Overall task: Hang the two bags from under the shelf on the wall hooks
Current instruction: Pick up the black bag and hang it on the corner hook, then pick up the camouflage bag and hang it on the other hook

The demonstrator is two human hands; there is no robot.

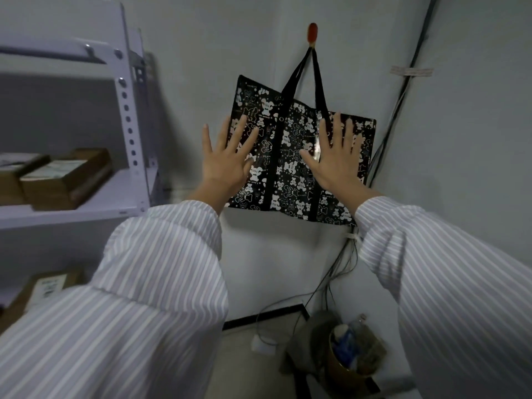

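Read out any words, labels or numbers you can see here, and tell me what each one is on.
No text here can be read with confidence.
Black bag: small white lettering among the bear prints, too small to read.
Box on the middle shelf: white label, blurred.
Lower box: white label with dark print, blurred.
Tape strip on the wall: faint print, unreadable.

The bag [290,156] is black with a white bear print and black handles [309,79]. The hook [312,33] is red-orange. Both sleeves [161,283] show grey-and-white stripes. The shelf [126,110] is white, its boxes [66,180] brown.
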